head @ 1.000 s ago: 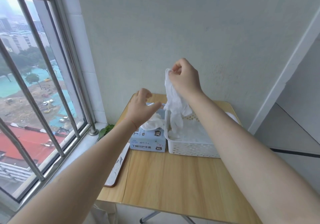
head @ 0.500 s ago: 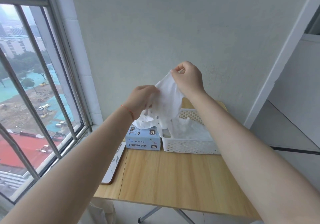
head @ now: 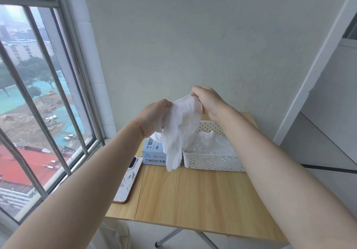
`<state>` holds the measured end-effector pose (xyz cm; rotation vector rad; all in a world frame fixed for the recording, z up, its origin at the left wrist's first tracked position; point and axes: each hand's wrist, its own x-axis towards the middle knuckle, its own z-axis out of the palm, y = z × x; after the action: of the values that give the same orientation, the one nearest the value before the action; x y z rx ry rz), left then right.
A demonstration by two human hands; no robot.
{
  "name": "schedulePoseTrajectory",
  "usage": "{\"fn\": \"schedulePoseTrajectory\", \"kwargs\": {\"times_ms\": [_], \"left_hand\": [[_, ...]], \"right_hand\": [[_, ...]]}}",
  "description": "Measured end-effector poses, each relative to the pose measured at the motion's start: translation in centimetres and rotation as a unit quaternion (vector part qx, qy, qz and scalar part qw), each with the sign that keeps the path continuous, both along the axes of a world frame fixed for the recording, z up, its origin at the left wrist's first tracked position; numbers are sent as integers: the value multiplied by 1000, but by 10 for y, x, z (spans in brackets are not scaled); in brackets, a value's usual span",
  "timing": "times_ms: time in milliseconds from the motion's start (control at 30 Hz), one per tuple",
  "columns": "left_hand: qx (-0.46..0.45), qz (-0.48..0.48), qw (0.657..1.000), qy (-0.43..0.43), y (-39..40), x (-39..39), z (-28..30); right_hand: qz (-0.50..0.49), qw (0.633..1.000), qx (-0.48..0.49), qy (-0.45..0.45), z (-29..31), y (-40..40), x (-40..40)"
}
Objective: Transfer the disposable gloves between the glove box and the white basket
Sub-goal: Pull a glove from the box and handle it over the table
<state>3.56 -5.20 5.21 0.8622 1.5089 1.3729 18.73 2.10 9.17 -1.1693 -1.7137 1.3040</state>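
Note:
A white disposable glove (head: pixel 179 129) hangs in the air above the back of the table, its fingers dangling down in front of the glove box. My right hand (head: pixel 207 101) pinches its upper edge, and my left hand (head: pixel 154 114) grips its left side. Below sits the light blue glove box (head: pixel 151 155) with a glove sticking out of its top. Right beside it stands the white perforated basket (head: pixel 212 163), holding several white gloves.
A phone (head: pixel 127 181) in a pale patterned case lies at the left edge of the wooden table (head: pixel 193 200). A barred window runs along the left. The wall stands just behind the box and basket.
My right hand lifted the glove out of the basket area and my left hand came up to take hold of it. The glove now hangs spread between both hands, further left.

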Motion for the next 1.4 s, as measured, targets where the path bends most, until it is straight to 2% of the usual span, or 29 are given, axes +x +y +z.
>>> {"fn": "schedulePoseTrajectory", "kwargs": {"times_ms": [167, 300, 467, 633, 733, 867, 967, 1133, 1233, 1400], "left_hand": [[-4, 33, 999, 36, 2, -12, -7], [0, 6, 998, 70, 3, -17, -17], [13, -30, 997, 71, 2, -9, -20], [36, -41, 996, 68, 3, -13, -22], [54, -51, 995, 64, 0, -13, -21], [39, -74, 995, 61, -1, -16, -25], [34, -96, 993, 52, -2, -17, -31], [-8, -223, 972, 78, -5, -28, -44], [-43, -230, 969, 80, -6, -32, -48], [-43, -236, 970, 41, -13, -40, -52]], "right_hand": [[45, 994, -32, -95, -5, 6, 4], [32, 987, -63, -143, -6, 7, 5], [32, 984, -84, -153, -7, 8, 1], [51, 968, -111, -219, -11, 13, -2], [73, 968, -124, -204, -9, 9, 0], [49, 988, -92, -117, -12, 7, 0], [20, 994, -32, -106, -10, 1, -3], [-36, 982, 66, -171, -7, 2, -5], [-58, 972, 102, -203, -9, 3, -8], [-71, 977, 95, -180, -11, 5, -14]]}}
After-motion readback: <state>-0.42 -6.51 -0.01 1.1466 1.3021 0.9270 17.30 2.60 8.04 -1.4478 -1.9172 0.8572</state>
